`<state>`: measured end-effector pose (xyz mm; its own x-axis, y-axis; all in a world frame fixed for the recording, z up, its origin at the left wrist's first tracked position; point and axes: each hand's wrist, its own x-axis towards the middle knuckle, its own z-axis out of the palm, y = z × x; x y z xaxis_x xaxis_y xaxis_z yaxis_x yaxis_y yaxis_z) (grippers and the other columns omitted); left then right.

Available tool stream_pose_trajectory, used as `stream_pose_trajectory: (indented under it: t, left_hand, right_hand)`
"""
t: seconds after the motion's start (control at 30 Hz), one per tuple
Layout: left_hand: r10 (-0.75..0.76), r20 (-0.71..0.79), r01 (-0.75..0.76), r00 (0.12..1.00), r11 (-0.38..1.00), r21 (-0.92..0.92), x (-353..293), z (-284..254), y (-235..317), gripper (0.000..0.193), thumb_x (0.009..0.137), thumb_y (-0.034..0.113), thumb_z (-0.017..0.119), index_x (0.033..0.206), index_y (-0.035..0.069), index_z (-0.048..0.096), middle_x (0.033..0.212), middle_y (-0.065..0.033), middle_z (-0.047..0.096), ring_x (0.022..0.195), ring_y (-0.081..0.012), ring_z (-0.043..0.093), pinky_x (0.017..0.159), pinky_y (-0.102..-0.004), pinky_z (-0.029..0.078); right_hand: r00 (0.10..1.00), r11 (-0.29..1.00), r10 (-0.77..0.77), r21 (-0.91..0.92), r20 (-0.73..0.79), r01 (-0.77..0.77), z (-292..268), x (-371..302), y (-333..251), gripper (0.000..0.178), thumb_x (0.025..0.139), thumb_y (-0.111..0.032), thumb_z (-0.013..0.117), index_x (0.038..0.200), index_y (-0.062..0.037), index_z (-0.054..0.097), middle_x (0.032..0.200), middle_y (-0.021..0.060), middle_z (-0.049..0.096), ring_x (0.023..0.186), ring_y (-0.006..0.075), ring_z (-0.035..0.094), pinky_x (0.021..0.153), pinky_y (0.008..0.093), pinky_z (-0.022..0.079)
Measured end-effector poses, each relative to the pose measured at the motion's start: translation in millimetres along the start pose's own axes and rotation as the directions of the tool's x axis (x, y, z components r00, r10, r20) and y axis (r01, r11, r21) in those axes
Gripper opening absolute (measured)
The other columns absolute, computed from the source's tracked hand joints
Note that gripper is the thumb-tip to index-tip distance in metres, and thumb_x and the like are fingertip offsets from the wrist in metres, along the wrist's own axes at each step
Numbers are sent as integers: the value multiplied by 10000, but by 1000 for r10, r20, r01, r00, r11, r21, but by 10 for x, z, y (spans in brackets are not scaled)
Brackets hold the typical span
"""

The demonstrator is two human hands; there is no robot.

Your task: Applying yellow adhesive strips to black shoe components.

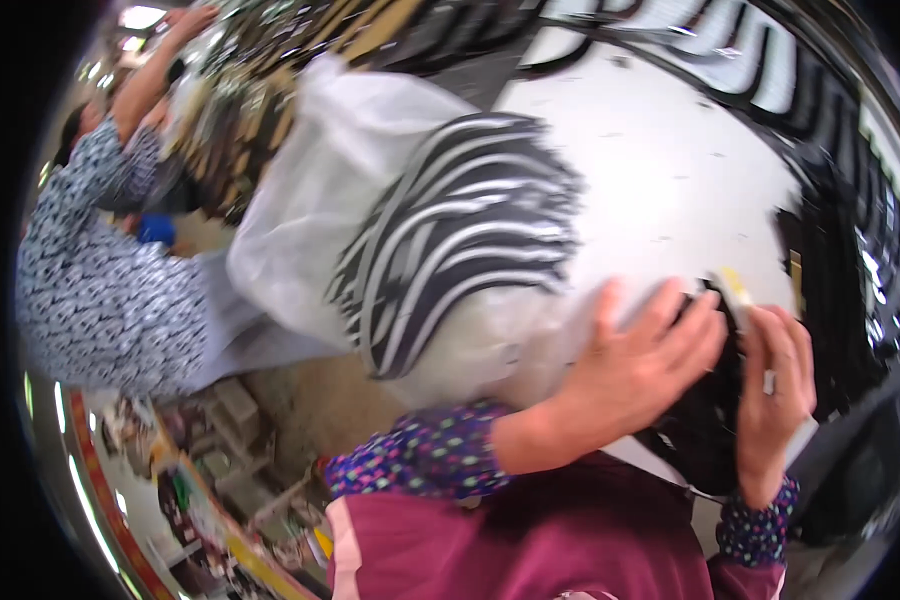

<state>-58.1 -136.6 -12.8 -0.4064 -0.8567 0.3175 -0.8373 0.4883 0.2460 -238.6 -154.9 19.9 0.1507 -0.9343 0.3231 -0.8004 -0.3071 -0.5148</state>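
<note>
My left hand reaches over a white work surface, its fingers stretched out and slightly apart, with the fingertips at the edge of a glossy black piece. My right hand is on the other side of that piece, fingers bent against its edge; a ring shows on one finger. Between the hands a pale strip with a yellow end sticks up, blurred. Left of my left hand, a fanned stack of curved black strips with light edges lies on a translucent plastic bag.
Shiny black pieces are heaped at the right. More dark and light strips line the far edge. At the left, a person in a patterned top stands with an arm raised. Boxes and clutter are on the lower left.
</note>
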Motion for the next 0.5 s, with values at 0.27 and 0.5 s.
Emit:
stream_pose_trajectory:
  t: [0.27, 0.5]
  left_hand:
    - [17, 25, -19, 1000, 993, 119, -207, -231, 247, 337, 915, 203, 589, 1232, 208, 702, 1373, 44, 597, 1252, -181, 523, 1113, -576, 164]
    - [-31, 20, 28, 999, 989, 143, -313, -167, 673, 330, 930, 211, 570, 1237, 210, 694, 1321, 54, 608, 1232, -162, 526, 1077, -619, 219]
  right_hand:
    - [989, 984, -149, 93, -11, 150, -85, -327, -44, 335, 786, 167, 682, 1108, 81, 658, 1018, 180, 654, 842, 318, 624, 703, 368, 530]
    - [979, 977, -206, 54, 3, 206, -318, -674, 185, 401, 732, 171, 689, 1124, 91, 661, 1055, 193, 641, 840, 303, 626, 688, 363, 527]
